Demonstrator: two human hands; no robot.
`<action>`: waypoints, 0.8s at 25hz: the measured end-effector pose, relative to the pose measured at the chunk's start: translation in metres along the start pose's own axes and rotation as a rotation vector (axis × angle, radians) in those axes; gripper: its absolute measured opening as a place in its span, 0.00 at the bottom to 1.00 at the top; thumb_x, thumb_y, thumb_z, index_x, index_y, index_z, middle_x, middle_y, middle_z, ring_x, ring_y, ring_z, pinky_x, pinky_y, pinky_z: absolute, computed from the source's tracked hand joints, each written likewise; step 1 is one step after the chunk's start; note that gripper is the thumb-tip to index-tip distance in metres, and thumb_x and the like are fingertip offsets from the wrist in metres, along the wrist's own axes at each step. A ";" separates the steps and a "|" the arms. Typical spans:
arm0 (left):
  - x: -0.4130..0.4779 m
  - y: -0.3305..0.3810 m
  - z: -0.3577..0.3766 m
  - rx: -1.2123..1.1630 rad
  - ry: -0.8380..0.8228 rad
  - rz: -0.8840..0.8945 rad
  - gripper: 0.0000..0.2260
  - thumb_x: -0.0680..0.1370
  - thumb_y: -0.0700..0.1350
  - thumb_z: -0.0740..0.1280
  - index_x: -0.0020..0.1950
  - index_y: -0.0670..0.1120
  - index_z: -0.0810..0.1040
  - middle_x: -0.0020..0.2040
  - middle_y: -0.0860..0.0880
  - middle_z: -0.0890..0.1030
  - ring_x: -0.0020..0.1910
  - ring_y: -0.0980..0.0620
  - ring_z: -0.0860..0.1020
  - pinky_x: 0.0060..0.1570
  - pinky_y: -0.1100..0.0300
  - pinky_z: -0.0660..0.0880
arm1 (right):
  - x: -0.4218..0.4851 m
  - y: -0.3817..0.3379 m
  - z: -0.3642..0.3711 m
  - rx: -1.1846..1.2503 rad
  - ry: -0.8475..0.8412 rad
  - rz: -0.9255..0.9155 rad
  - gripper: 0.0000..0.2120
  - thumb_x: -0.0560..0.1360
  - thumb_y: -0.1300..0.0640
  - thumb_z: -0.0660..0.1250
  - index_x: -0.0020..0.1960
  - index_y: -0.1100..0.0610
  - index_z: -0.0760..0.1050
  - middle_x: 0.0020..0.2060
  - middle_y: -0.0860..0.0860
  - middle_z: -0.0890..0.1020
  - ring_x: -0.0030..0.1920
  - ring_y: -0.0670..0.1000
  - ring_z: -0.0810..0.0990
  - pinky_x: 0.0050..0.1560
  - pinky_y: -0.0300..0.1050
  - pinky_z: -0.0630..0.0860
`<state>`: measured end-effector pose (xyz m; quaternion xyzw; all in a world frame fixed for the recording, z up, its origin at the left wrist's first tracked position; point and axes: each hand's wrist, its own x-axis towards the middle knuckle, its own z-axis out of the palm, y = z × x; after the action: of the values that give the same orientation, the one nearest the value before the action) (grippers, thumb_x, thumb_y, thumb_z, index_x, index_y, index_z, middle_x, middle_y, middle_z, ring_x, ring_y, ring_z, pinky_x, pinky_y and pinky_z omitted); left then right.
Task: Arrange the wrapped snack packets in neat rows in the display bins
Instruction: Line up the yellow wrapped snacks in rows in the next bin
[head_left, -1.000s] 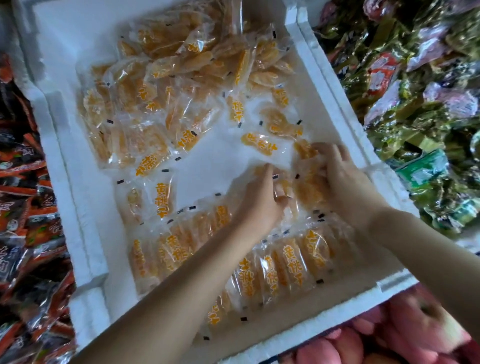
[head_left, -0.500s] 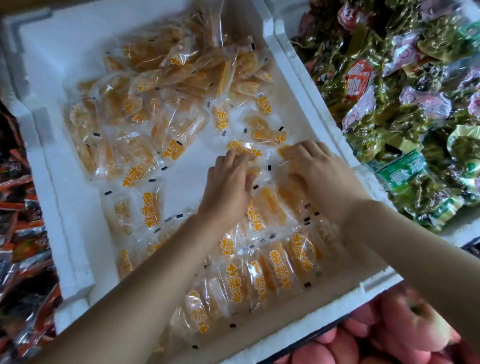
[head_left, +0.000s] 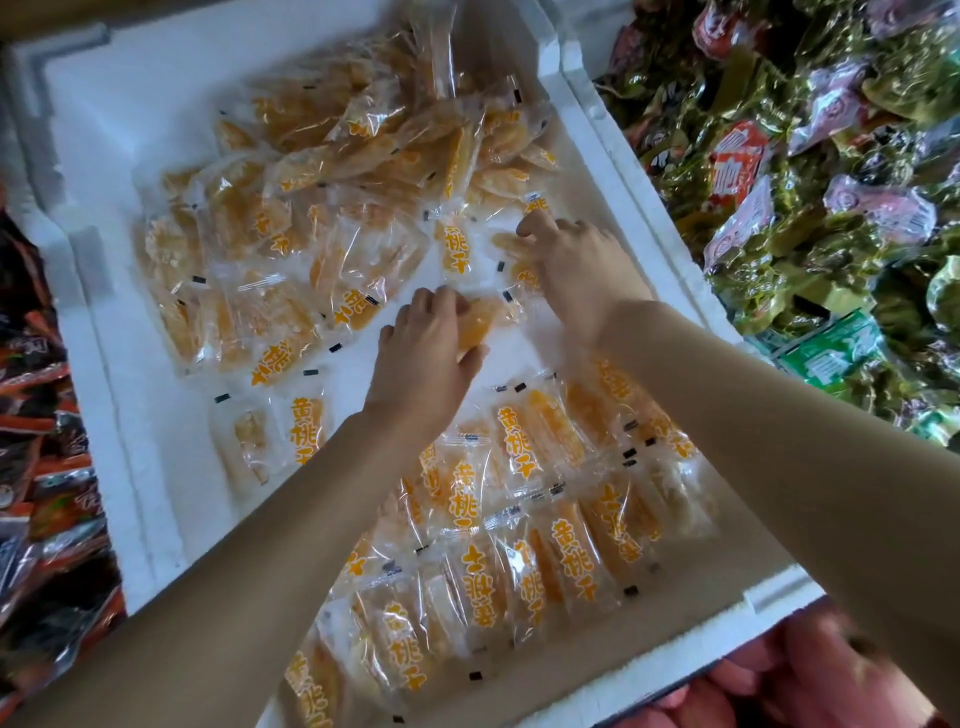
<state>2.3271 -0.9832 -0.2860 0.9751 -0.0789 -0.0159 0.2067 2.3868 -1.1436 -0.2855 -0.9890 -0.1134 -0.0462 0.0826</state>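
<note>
Centrally in the white foam bin (head_left: 156, 104), the left hand (head_left: 426, 358) pinches an orange packet (head_left: 480, 322) between curled fingers and thumb; farther right, the right hand (head_left: 576, 270) covers a second packet (head_left: 511, 244), grip unclear.

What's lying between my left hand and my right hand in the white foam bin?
Head view: the orange packet held by the left hand, then a little white floor of the bin before the right hand.
</note>
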 end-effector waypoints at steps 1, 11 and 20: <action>-0.002 0.001 -0.006 -0.118 0.045 -0.045 0.17 0.77 0.47 0.68 0.62 0.41 0.70 0.57 0.44 0.73 0.54 0.45 0.74 0.50 0.58 0.68 | -0.003 -0.001 -0.008 0.060 0.031 -0.001 0.18 0.76 0.67 0.59 0.65 0.58 0.67 0.54 0.59 0.78 0.53 0.61 0.74 0.49 0.50 0.70; -0.063 0.040 0.005 -0.546 -0.007 -0.294 0.12 0.80 0.43 0.63 0.62 0.43 0.68 0.50 0.45 0.75 0.38 0.56 0.73 0.35 0.71 0.69 | -0.132 0.012 -0.016 0.092 0.091 -0.251 0.21 0.65 0.69 0.74 0.56 0.58 0.78 0.50 0.55 0.80 0.46 0.58 0.80 0.32 0.50 0.79; -0.083 0.037 0.016 0.017 -0.020 -0.055 0.27 0.79 0.50 0.63 0.76 0.45 0.59 0.60 0.45 0.72 0.59 0.48 0.70 0.61 0.57 0.67 | -0.147 0.031 -0.007 -0.036 -0.023 -0.335 0.20 0.65 0.56 0.77 0.54 0.55 0.77 0.52 0.52 0.80 0.52 0.55 0.76 0.47 0.48 0.76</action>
<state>2.2389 -1.0095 -0.2861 0.9784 -0.0542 -0.0306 0.1971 2.2508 -1.2065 -0.3000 -0.9580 -0.2770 -0.0500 0.0548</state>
